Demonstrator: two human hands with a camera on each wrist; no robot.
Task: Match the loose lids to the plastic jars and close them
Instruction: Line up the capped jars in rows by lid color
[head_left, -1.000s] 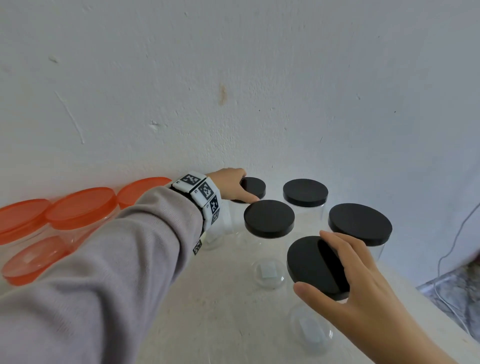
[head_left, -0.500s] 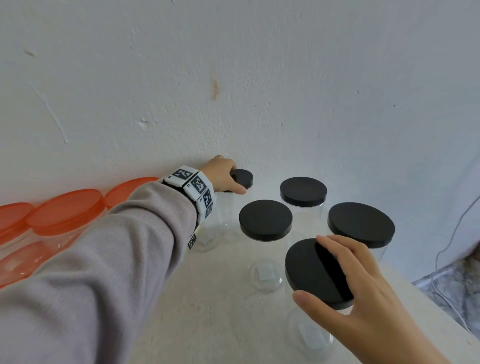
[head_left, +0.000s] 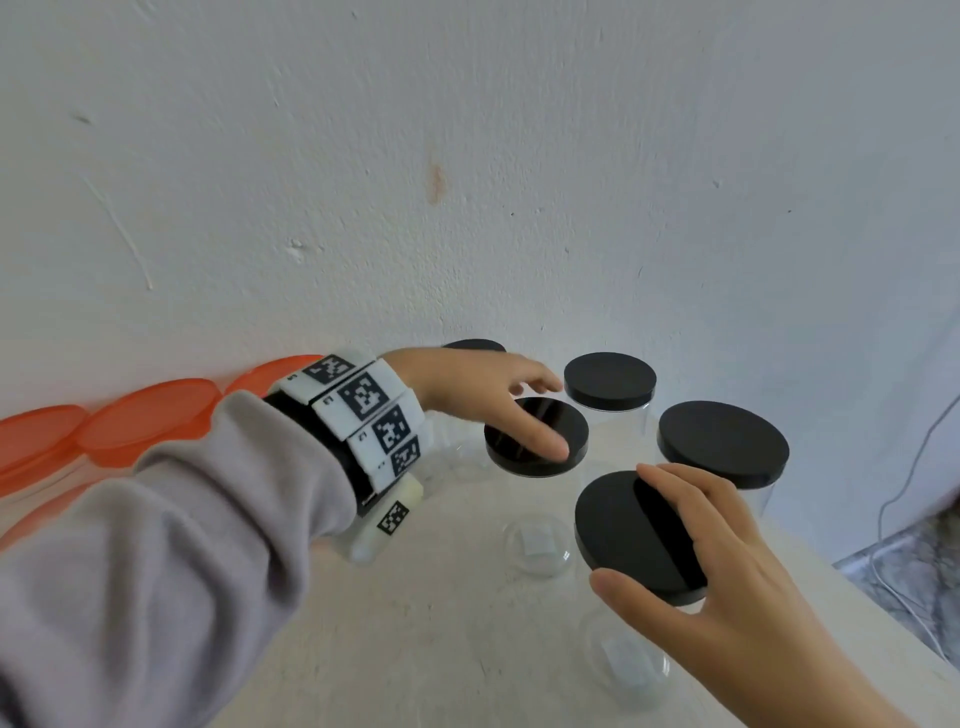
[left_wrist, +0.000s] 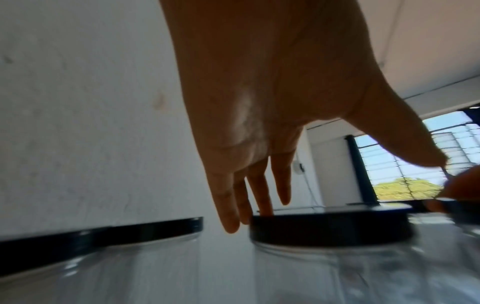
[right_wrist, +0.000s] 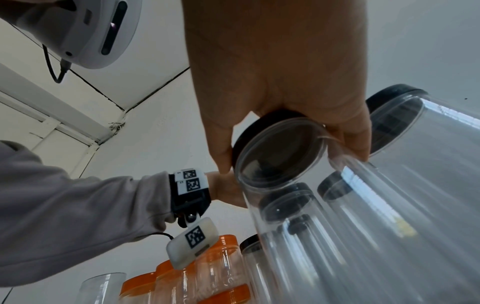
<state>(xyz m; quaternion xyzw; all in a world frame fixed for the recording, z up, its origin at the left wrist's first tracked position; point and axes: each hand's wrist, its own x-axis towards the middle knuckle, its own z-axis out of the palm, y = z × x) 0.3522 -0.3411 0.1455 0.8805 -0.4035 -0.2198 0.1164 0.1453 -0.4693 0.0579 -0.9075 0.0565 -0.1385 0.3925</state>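
Observation:
Several clear plastic jars with black lids stand on the white table (head_left: 415, 623) near the wall. My left hand (head_left: 545, 415) lies spread over the middle jar's black lid (head_left: 574, 428), thumb on top. In the left wrist view its straight fingers (left_wrist: 231, 218) reach down past the far edge of that lid (left_wrist: 330, 226). My right hand (head_left: 631, 525) grips the nearest black lid (head_left: 608, 509) with thumb and fingers curled round its rim. The right wrist view shows that lid (right_wrist: 241, 139) sitting on its clear jar (right_wrist: 311, 216), held by the right hand (right_wrist: 285, 158).
Three more black-lidded jars stand behind and right: one at the back (head_left: 610, 379), a wide one (head_left: 722, 441), a small one by the wall (head_left: 475, 345). Orange-lidded jars (head_left: 150, 415) line the left. The table edge and a white cable (head_left: 893, 499) are at right.
My left hand let go of the small lid by the wall and came back right onto the middle jar's lid, fingers opening. The right hand kept its grip on the near lid.

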